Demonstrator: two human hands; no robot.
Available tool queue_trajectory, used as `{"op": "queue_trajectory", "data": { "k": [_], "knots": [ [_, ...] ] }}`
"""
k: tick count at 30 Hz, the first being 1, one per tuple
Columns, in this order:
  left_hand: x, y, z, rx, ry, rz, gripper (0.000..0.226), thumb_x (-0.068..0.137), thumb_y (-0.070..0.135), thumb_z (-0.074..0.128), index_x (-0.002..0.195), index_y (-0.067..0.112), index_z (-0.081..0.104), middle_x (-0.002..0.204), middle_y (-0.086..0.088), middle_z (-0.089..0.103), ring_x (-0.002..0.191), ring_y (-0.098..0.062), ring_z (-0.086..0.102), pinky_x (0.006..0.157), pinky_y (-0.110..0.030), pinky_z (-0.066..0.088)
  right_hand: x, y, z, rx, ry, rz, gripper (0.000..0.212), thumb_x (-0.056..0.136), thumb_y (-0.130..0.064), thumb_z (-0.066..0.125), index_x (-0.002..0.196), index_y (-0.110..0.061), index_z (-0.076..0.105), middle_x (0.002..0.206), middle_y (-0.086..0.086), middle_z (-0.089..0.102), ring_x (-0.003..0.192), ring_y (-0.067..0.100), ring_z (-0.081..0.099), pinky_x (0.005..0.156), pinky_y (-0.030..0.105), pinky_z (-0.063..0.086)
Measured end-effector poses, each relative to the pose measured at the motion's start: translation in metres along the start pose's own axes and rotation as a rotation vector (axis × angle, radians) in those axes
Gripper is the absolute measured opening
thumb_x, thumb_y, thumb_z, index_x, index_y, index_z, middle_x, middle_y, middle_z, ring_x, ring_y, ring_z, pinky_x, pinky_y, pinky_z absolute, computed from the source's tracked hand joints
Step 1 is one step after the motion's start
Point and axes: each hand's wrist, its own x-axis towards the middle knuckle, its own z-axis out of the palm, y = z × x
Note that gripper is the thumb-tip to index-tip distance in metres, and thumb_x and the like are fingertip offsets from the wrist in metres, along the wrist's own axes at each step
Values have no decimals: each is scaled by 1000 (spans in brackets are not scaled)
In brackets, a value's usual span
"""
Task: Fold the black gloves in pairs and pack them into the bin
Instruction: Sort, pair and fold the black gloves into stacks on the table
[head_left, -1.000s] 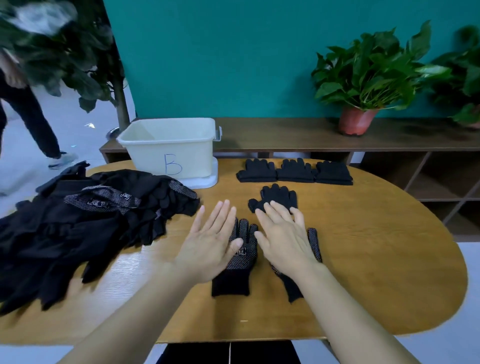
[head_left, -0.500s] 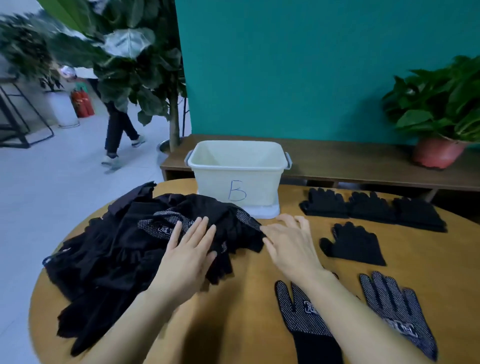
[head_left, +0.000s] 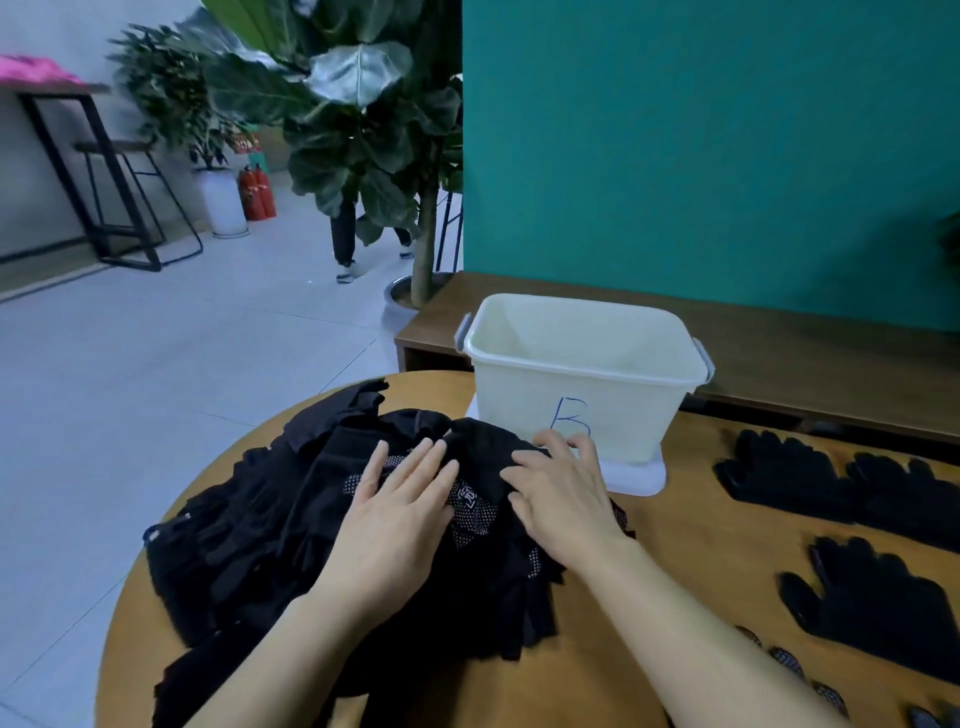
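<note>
Left hand (head_left: 395, 525) and right hand (head_left: 563, 501) both lie flat with loose fingers on the pile of black gloves (head_left: 249, 545) just in front of the bin (head_left: 582, 415), gripping nothing; it looks like light, floppy, tangle-prone knit, so I'd pinch one glove by the cuff.

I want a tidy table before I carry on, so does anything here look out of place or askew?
Nothing looks spilled or damaged. Only the heap of black knit gloves is untidy: tangled, and reaching the left edge of the round wooden table. The white plastic bin marked B stands upright.
</note>
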Motion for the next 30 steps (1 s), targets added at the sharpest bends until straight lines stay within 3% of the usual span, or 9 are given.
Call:
{"op": "queue_trajectory", "data": {
  "k": [7, 11, 14, 16, 19, 23, 25, 27, 30],
  "knots": [
    [11, -3, -14, -110, 2, 13, 55, 94, 42, 39, 137, 13, 58, 148, -5, 50, 141, -19, 42, 119, -45, 9, 12, 0, -35, 265, 119, 100, 21, 95, -26, 52, 102, -26, 72, 102, -3, 64, 114, 12, 47, 97, 29, 15],
    [34, 8, -55, -498, 44, -91, 55, 89, 41, 64, 139, 20, 56, 140, 8, 56, 135, -2, 42, 122, -35, 13, 16, 0, -96, 466, -16, 110, 13, 86, -24, 61, 73, -22, 64, 75, -9, 63, 91, 13, 54, 90, 31, 30],
    [51, 24, -97, -1027, -90, -227, 21, 92, 21, 70, 111, 11, 74, 101, 8, 75, 98, -2, 64, 95, -31, 50, 6, 0, -142, 731, -121, 173, 23, 80, -12, 65, 59, -20, 59, 58, -6, 54, 63, 14, 48, 67, 28, 38],
    [55, 36, -121, -1221, -147, -242, 16, 94, 11, 66, 98, -3, 71, 90, -5, 77, 84, -10, 67, 81, -33, 55, -9, 3, -165, 867, -109, 202, 24, 84, -6, 64, 62, -12, 59, 59, -3, 52, 58, 11, 44, 59, 24, 37],
    [50, 59, -147, -1312, -197, -241, 22, 97, 11, 61, 77, 1, 61, 63, 10, 67, 58, 1, 58, 57, -12, 45, -40, 12, -189, 1051, -62, 241, 23, 88, -22, 72, 81, -1, 67, 75, 2, 61, 68, 8, 53, 62, 17, 41],
    [43, 89, -157, -1460, -285, -300, 25, 96, 18, 62, 87, -5, 65, 79, -11, 68, 67, -16, 62, 61, -24, 50, -92, 25, -195, 1186, -234, 331, 24, 80, -29, 77, 101, -18, 73, 102, -4, 76, 97, 11, 70, 92, 27, 50],
    [38, 107, -155, -1487, -346, -305, 26, 96, 18, 61, 75, 6, 68, 73, -8, 67, 61, -14, 60, 56, -21, 49, -117, 31, -193, 1196, -248, 389, 8, 86, -22, 72, 92, -18, 75, 99, -1, 76, 95, 14, 70, 94, 33, 50],
    [32, 128, -152, -1503, -416, -287, 29, 97, 18, 59, 69, 12, 65, 72, -6, 67, 60, -14, 60, 57, -21, 50, -139, 39, -196, 1224, -197, 463, 20, 88, -22, 70, 69, -21, 75, 86, -1, 76, 84, 12, 70, 91, 35, 49],
    [28, 158, -149, -1506, -547, -241, 18, 92, 17, 63, 98, 0, 66, 98, -19, 73, 82, -26, 69, 76, -31, 57, -170, 54, -203, 1168, -200, 536, 25, 88, -27, 71, 65, -19, 74, 79, -1, 75, 76, 10, 70, 85, 35, 49]
  ]
}}
